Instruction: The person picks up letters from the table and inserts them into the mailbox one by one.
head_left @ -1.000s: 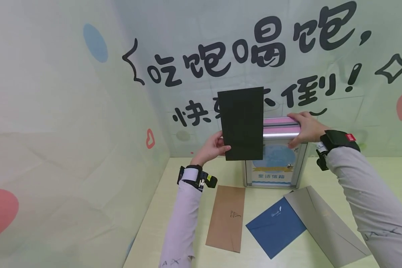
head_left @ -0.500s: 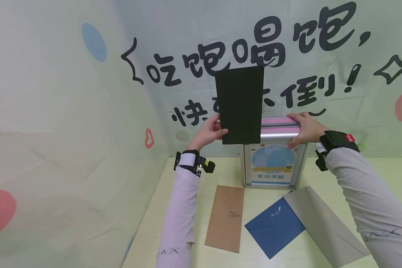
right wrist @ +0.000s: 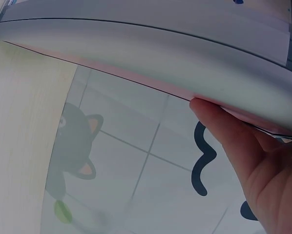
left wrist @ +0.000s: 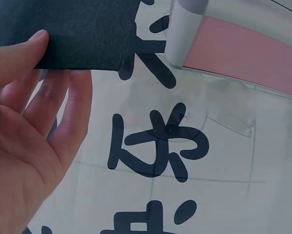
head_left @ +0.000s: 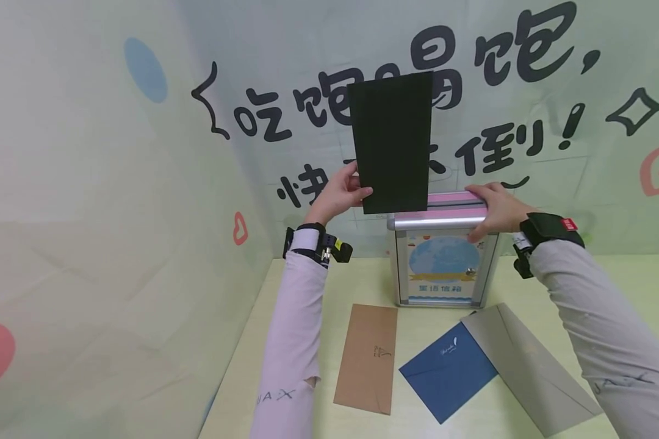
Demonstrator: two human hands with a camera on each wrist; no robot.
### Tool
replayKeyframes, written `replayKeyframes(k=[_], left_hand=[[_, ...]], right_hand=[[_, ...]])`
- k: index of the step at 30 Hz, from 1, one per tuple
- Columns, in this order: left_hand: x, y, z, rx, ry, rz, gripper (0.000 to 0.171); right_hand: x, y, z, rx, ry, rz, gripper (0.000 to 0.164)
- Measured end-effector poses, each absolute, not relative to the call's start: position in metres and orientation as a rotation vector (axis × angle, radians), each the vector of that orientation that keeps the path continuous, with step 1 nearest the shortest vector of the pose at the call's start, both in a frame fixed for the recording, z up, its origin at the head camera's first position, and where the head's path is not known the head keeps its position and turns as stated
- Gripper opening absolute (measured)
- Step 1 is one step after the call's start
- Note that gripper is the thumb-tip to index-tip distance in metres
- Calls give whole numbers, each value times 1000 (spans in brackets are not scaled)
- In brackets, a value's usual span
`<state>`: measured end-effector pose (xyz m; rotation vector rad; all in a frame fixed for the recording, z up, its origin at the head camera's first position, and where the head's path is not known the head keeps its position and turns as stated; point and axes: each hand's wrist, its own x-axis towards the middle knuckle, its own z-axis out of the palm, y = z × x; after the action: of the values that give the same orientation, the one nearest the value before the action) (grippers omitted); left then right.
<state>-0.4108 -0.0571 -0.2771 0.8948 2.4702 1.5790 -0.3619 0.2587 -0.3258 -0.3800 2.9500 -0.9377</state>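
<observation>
My left hand [head_left: 337, 194] pinches a plain black envelope [head_left: 392, 143] by its lower left edge, thumb on the near face. The envelope stands upright in the air, its lower edge overlapping the top of the mailbox [head_left: 402, 262] in the head view. The left wrist view shows the thumb on the black envelope [left wrist: 87, 44] and the fingers behind it. That mailbox has a silver frame, a pink top with a dark slot [head_left: 454, 204], and a small lock on its front. Across its top right end lies my right hand [head_left: 502, 208], gripping with the thumb down the front.
On the table [head_left: 302, 341] in front of the mailbox lie a brown envelope [head_left: 367, 360], a blue envelope [head_left: 447, 372] and a grey envelope [head_left: 532, 372]. The grey one overlaps the blue one. A wall with large black lettering rises behind, and another wall stands at the left.
My left hand has raised the black envelope, from in front of the mailbox to above its top, uncovering the box's upper left corner. The right hand keeps its grip on the mailbox.
</observation>
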Motion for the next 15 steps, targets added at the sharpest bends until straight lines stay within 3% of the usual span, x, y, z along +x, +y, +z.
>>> replayKeyframes(k=[10, 15], left_hand=[[-419, -37, -252, 967, 2504, 1549, 49], [-405, -23, -233, 946, 2512, 1544, 47]], right_hand=[[-364, 261, -327, -379, 2966, -940, 102], [-364, 261, -327, -378, 2967, -957, 102]])
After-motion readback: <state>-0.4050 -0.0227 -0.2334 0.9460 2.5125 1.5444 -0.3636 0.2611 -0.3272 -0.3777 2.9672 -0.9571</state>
